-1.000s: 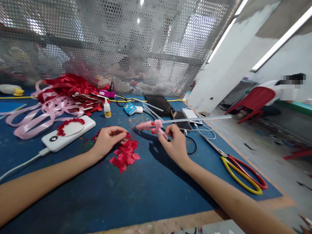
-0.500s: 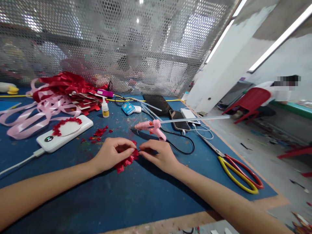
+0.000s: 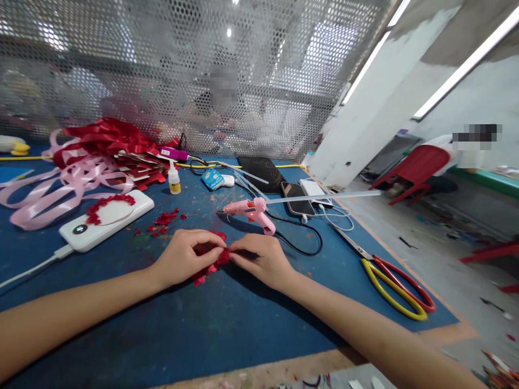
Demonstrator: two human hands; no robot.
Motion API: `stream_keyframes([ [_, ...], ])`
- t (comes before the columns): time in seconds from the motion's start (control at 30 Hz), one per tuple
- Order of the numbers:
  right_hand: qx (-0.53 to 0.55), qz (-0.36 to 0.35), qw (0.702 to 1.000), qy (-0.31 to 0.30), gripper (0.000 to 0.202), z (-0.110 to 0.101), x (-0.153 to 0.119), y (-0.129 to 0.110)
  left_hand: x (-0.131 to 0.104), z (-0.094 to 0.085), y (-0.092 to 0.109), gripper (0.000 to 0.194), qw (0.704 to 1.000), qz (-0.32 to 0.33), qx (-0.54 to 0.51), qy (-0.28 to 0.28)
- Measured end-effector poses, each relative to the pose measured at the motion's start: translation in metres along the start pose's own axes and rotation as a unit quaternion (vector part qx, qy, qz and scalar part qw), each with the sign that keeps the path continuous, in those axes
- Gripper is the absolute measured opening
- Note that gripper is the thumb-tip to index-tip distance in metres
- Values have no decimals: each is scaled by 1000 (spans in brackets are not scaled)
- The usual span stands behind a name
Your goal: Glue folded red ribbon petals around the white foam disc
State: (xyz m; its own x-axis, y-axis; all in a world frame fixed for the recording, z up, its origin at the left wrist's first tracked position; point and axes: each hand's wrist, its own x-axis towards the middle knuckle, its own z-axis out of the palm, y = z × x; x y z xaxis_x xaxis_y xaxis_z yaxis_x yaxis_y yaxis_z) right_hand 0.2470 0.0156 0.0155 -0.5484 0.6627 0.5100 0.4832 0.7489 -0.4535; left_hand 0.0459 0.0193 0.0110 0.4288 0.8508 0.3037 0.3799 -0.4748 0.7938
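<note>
Beyond your left hand [image 3: 190, 255] and right hand [image 3: 263, 259] lie a pink plastic glue gun [image 3: 243, 207] and small red scraps [image 3: 165, 219], with yellow-and-red-handled metal scissors [image 3: 367, 255] well off right. Your thumbs and fingertips are drawn close together at the pile of crumpled bright-red petal-like pieces [image 3: 220, 260] on the blue tabletop [image 3: 170, 335]; whether either pinches one, I cannot tell.

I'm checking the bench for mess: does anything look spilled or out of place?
No liquid looks spilled. Slightly odd: red scraps lie strewn loose beyond the left hand, and a disc sits on the white device, an unusual support.
</note>
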Motion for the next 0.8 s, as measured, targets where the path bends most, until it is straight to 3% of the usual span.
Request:
stream_keyframes([
  [0.27, -1, 1, 1000, -5, 12, 2, -1, 1, 0, -1, 0, 17, 998, 25, 47, 17],
  [0.8, -8, 6, 1000, -19, 13, 2, -1, 1, -1, 0, 0, 16, 999, 26, 41, 23],
])
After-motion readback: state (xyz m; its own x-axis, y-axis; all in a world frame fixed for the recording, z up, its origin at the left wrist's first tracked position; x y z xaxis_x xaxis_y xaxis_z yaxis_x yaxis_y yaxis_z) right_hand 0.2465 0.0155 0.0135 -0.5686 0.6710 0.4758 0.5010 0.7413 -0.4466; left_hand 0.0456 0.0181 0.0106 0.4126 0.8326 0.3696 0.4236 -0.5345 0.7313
